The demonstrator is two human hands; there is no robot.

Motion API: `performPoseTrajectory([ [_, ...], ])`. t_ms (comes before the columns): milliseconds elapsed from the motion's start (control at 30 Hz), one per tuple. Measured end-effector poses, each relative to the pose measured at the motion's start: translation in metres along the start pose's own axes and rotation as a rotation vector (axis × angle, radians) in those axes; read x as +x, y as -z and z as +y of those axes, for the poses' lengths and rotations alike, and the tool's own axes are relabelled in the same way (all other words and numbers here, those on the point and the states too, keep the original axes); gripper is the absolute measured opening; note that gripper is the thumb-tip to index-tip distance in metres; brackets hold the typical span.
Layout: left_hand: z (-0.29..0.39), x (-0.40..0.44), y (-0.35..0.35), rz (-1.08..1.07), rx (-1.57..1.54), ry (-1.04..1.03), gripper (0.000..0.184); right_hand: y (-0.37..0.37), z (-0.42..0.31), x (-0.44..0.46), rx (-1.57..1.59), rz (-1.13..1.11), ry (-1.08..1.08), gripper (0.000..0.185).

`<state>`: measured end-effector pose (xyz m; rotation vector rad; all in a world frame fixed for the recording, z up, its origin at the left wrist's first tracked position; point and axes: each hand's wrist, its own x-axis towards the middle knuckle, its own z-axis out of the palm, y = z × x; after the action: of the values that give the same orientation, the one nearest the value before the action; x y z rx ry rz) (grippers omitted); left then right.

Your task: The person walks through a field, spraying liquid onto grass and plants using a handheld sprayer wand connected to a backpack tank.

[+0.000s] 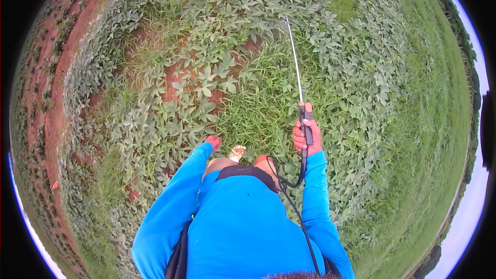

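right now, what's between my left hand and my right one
In the head view, mostly grass lies between your left hand and right hand, which grips the spray wand; a foot shows just below.

Outdoors, daylight. Left: reddish-brown bare soil (pixel 77 41) (dotted with small plants). Right: bright green grassy strip (pixel 434 93), dark green tree line (pixel 432 262), pale sky (pixel 467 217).

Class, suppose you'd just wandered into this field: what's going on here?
A person in a blue top stands among leafy plants and grass. The right hand grips the handle of a spray wand, which points forward over the greenery. A black hose curves from the handle back toward the waist. The left hand is low beside the body, nothing visible in it.
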<state>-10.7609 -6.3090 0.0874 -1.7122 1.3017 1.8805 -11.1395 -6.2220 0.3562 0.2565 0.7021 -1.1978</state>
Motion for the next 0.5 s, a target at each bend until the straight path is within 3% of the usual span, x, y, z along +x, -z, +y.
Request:
performPoseTrajectory([
  [300, 0.028, 0.006, -0.021, -0.022, -0.021, -0.116, 0.034, 0.048, 0.006, -0.048, 0.018, 0.32, 0.148, 0.023],
  [400, 0.035, 0.023, -0.027, 0.027, 0.065, -0.092, 0.031, 0.063, -0.003, -0.049, -0.01, 0.495, 0.309, 0.024],
  [500, 0.036, 0.051, -0.03, 0.013, 0.18, -0.116, 0.041, 0.08, -0.022, -0.039, -0.08, 0.659, 0.335, 0.023],
])
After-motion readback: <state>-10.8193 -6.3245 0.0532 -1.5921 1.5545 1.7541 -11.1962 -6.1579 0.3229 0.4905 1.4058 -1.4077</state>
